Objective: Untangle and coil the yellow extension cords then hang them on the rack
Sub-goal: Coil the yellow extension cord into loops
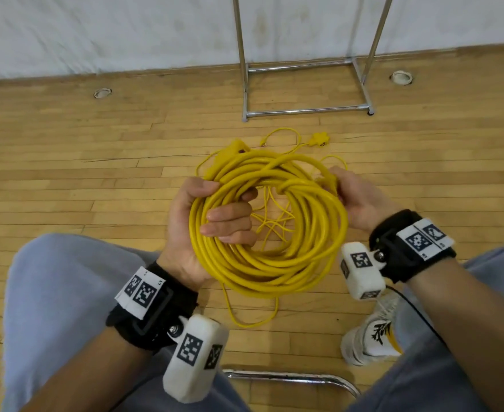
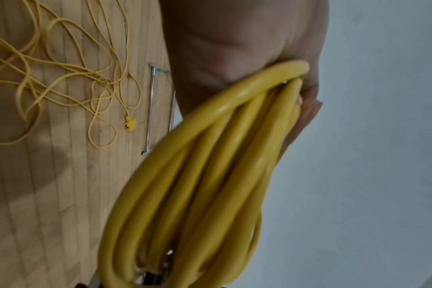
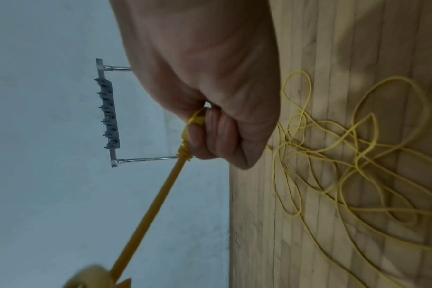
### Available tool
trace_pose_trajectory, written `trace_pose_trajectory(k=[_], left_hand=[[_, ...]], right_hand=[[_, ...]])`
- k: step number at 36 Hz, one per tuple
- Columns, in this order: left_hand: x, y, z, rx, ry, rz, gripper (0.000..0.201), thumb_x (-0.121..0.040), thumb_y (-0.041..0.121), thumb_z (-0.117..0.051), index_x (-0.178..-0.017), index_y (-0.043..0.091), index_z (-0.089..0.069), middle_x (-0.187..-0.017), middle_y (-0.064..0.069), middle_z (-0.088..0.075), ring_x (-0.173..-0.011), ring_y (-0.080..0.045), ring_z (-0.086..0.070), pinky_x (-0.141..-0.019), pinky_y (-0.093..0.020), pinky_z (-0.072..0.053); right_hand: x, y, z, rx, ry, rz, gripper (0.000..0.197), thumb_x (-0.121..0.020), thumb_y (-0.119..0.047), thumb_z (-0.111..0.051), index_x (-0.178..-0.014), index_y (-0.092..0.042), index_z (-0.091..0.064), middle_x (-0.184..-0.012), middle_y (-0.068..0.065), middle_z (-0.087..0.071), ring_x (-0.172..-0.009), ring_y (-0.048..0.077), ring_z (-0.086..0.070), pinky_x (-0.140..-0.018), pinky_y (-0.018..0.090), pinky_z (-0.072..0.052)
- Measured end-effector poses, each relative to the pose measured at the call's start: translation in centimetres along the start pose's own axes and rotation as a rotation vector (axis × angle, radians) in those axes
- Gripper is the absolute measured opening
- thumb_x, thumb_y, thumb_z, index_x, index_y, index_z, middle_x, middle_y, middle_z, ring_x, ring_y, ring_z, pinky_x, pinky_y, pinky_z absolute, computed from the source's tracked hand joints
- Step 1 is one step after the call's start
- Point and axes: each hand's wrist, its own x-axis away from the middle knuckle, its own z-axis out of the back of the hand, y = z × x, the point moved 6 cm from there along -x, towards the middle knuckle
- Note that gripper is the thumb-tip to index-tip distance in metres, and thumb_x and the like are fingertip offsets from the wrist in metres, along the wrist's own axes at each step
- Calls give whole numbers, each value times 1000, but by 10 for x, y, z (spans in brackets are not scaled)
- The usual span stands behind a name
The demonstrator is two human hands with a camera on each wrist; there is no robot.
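Head view: coiled cord (image 1: 270,233) face-up, ring flat.

Wooden plank floor (image 1: 66,179), white wall (image 1: 96,31), white sneaker (image 1: 372,337), chrome chair frame (image 1: 289,377)

Thick yellow cord (image 1: 270,257) — coiled, held above floor; thin yellow cord (image 2: 62,81) — tangled on floor; metal rack (image 1: 307,110) beyond

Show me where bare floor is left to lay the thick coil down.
Bare boards lie left of the thick coil, between the left hand and the wall, and right of the rack. Crowded: the thin cord lies tangled under the coil and runs to the star socket before the rack.
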Motion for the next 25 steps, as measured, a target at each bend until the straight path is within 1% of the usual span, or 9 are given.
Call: trace_pose_trajectory(k=[3, 5, 7, 10, 13, 15, 20, 22, 25], left_hand=[[2, 5, 5, -21, 24, -1, 26, -86, 22, -54, -103, 8, -40, -57, 6, -41, -42, -8, -38, -55, -23, -33], [5, 7, 8, -48, 21, 3, 25, -86, 22, -53, -103, 8, -41, -57, 6, -41, -42, -8, -38, -55, -24, -33], [9, 8, 9, -83, 5, 3, 26, -86, 22, -52, -105, 8, -39, -57, 5, -40, -42, -8, -37, -54, -24, -31], [16, 9, 12, -120, -18, 3, 28, -86, 20, -53, -107, 10, -36, -57, 4, -40, -41, -8, -35, -54, -25, -26], [21, 11, 16, -130, -16, -1, 28, -86, 17, -53, -105, 13, -33, -57, 2, -41, -42, -11, -37, -54, -26, -26], [24, 12, 18, -144, -15, -9, 26, -86, 17, -53, -104, 11, -36, -58, 2, -41, -42, -10, -36, -54, -27, -24], [28, 12, 23, -135, -11, -7, 23, -87, 17, -52, -105, 6, -43, -59, 2, -41, -44, -10, -38, -54, -26, -26], [28, 11, 26, -137, 0, -19, 21, -88, 17, -52, -105, 6, -44, -59, 1, -41, -44, -11, -38, -54, -26, -29], [27, 8, 35, -151, 31, -32, 23, -90, 19, -56, -105, 7, -43, -59, 1, -44, -45, -10, -36, -54, -26, -32]], right_hand=[[-6, 1, 3, -55, -19, -28, 45, -101, -20, -39, -56, -15, -41, -42, 0, -30, -32, 9, -25, -31, 17, -23], [-7, 8, 4, -74, -2, -27, 48, -101, -26, -46, -54, -12, -48, -45, 1, -33, -35, 10, -29, -35, 17, -23], [-3, 12, -1, -101, -36, -27, 52, -98, -40, -57, -56, -10, -60, -54, 0, -37, -47, 11, -34, -50, 19, -22], [9, 5, -15, -231, -171, 24, 49, -86, -57, -68, -73, -10, -64, -69, -3, -38, -59, 11, -33, -75, 20, -16], [23, -9, -33, -299, -319, 151, 39, -81, -47, -75, -86, -10, -64, -78, -3, -45, -65, 10, -36, -68, 16, -38], [30, -12, -40, -235, -378, 204, 38, -81, -47, -74, -93, -13, -61, -79, -2, -46, -73, 11, -42, -73, 21, -50], [30, -4, -43, -144, -350, 246, 44, -102, -58, -45, -83, -19, -51, -102, 5, -67, -111, 23, -66, -91, 44, -59], [27, -4, -44, -223, -281, 274, 45, -103, -55, -45, -81, -17, -50, -87, 5, -64, -98, 24, -69, -88, 45, -61], [23, -12, -42, -326, -157, 318, 43, -104, -48, -49, -77, -14, -49, -66, 2, -44, -69, 19, -59, -83, 44, -62]])
